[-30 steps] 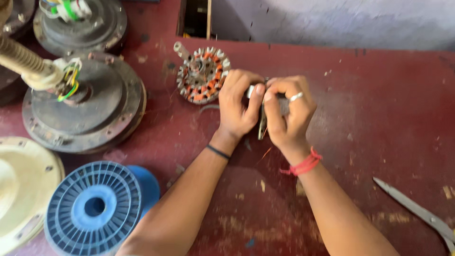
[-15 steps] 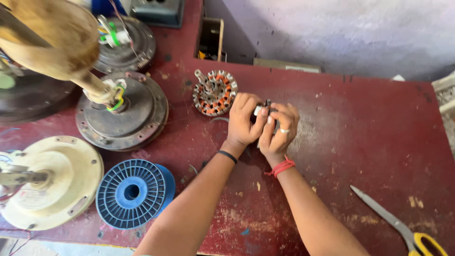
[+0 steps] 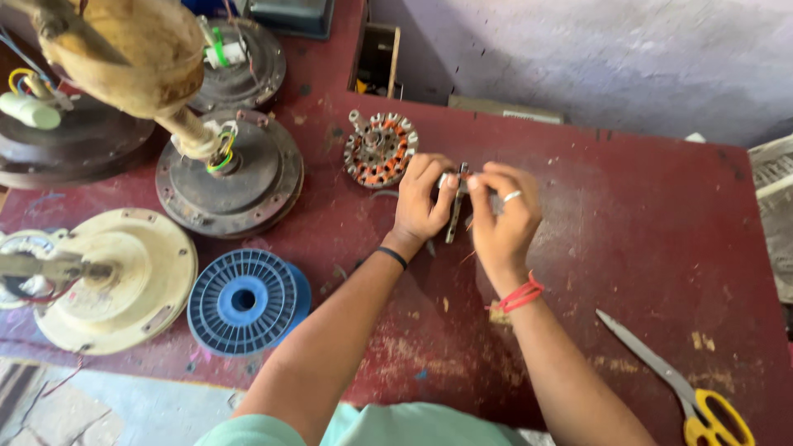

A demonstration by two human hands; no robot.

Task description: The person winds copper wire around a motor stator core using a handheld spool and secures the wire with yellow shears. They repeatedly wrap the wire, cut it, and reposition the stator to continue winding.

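My left hand and my right hand meet over a dark red table, both pinching a thin metal tool that hangs down between them, with a bit of copper wire at its top. Just left of my left hand lies a round stator wound with copper coils. My left wrist carries a black band, my right wrist a red thread, and a ring sits on a right finger.
A blue wire spool lies near the front left. Ceiling fan motor housings stand at left: a dark one, a cream one, others behind. Yellow-handled scissors rest at front right. A small open box sits at the back.
The view has pulled back and shifted, showing more of the table, the fan housings and the scissors. My hands stay together on the thin tool beside the stator.
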